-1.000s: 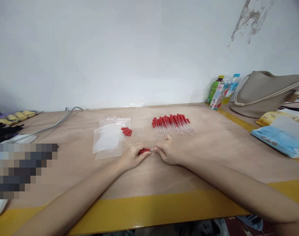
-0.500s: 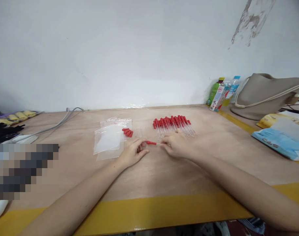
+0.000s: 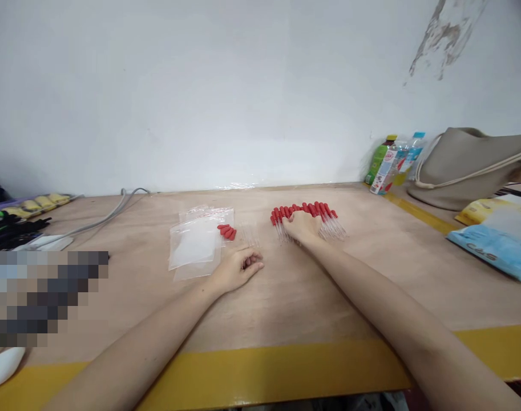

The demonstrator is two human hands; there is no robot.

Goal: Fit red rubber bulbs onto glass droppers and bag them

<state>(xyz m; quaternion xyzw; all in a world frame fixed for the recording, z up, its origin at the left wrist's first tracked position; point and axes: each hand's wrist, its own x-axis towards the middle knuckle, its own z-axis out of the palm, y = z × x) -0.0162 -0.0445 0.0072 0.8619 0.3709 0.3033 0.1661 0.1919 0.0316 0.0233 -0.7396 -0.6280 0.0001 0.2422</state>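
Observation:
My right hand (image 3: 302, 226) reaches over a row of droppers (image 3: 328, 220) with red rubber bulbs and thin clear tubes. Its fingers are bent together at the left part of the row, seemingly round a dropper that the hand mostly hides. My left hand (image 3: 238, 268) rests on the table with fingers loosely curled, the thumb apart from them and nothing visible between. Just beyond it lie several loose red bulbs (image 3: 227, 232) and several clear tubes (image 3: 249, 233). The bulbs lie by the edge of the clear zip bags (image 3: 196, 245).
A grey cable (image 3: 110, 216) runs over the table at left, near dark items. At the back right stand bottles (image 3: 382, 162) and a grey bag (image 3: 461, 168). A blue tissue pack (image 3: 493, 251) lies at right. Yellow tape (image 3: 286, 368) lines the front edge.
The red-bulbed dropper that was between my hands has left my left hand. My right hand has moved away and up onto the row. My left hand stays nearly in place.

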